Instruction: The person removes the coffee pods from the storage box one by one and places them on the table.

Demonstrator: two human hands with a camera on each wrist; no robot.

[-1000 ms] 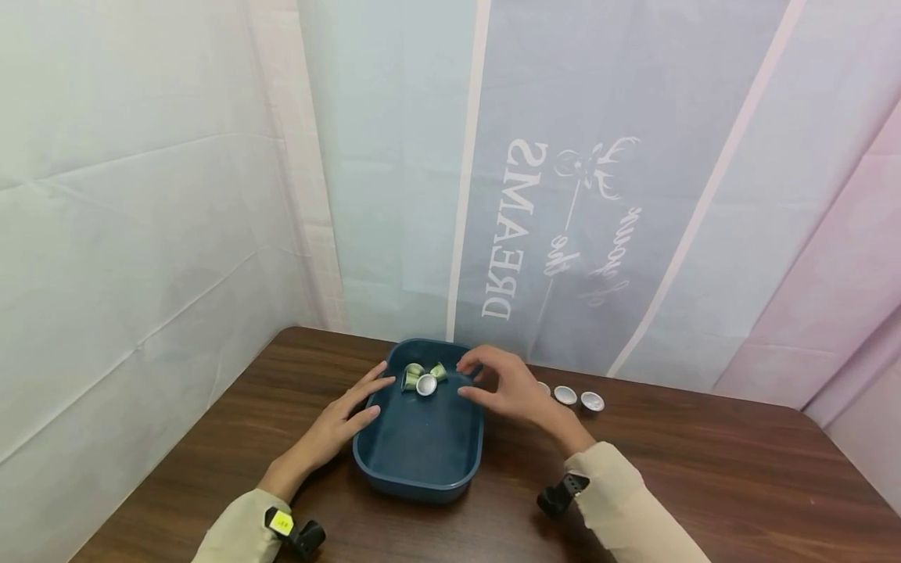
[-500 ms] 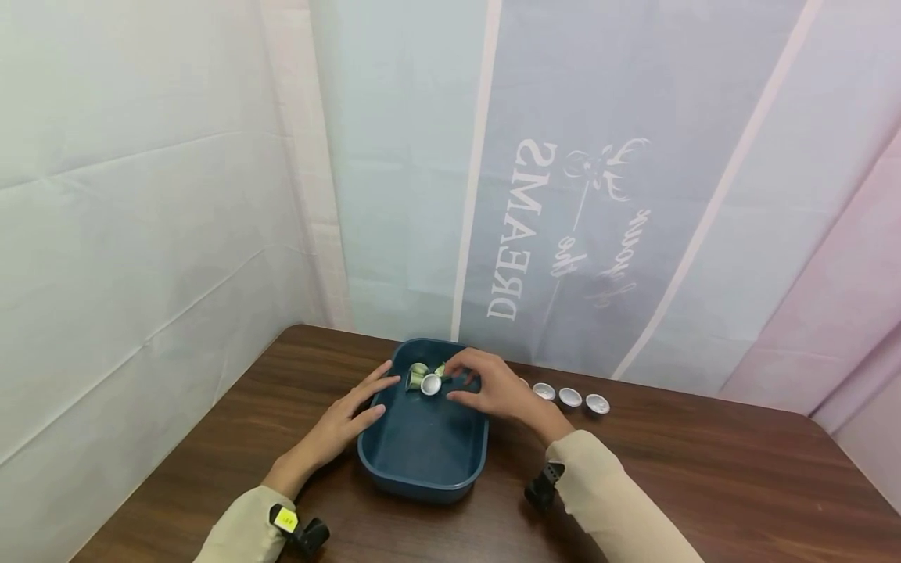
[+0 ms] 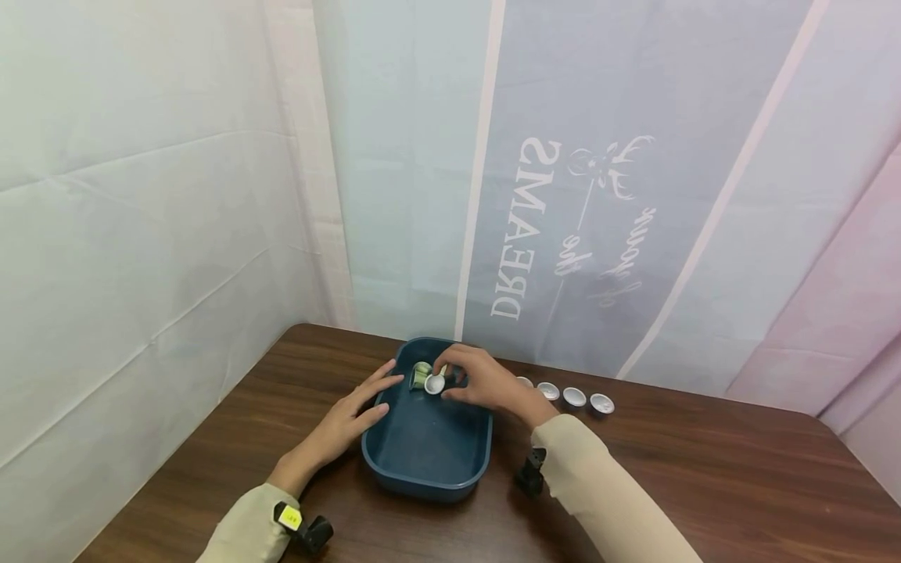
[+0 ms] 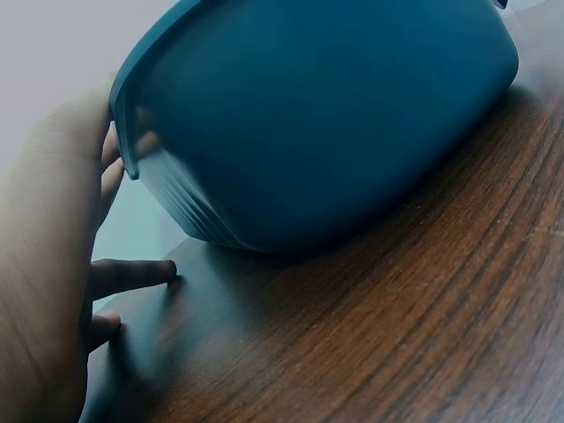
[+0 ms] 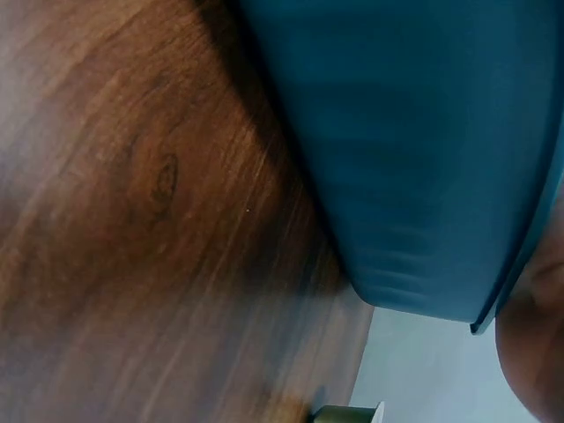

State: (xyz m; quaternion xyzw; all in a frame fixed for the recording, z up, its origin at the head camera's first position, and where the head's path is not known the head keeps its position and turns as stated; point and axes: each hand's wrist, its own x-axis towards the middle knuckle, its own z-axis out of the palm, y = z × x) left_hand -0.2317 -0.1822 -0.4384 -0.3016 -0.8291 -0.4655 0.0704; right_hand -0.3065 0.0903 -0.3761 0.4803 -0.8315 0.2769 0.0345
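Observation:
A dark blue plastic tub (image 3: 422, 485) stands on the brown wooden table (image 3: 704, 485). My left hand (image 3: 376, 391) lies with straight fingers against the tub's left rim; in the left wrist view its palm (image 4: 44, 264) is beside the tub's outer wall (image 4: 335, 115). My right hand (image 3: 450, 381) reaches into the far end of the tub and pinches a foil-topped capsule (image 3: 435, 384) between thumb and fingers. Another green capsule (image 3: 421, 374) lies right behind it in the tub.
Several silver-topped capsules (image 3: 573, 396) sit in a row on the table to the right of the tub, near the hanging cloth backdrop (image 3: 563, 195). The right wrist view shows the tub's wall (image 5: 423, 159) and bare tabletop (image 5: 132, 220).
My right hand has moved left, deeper over the tub's far end, and closed its fingers on the foil-topped capsule. The left hand has stayed at the rim.

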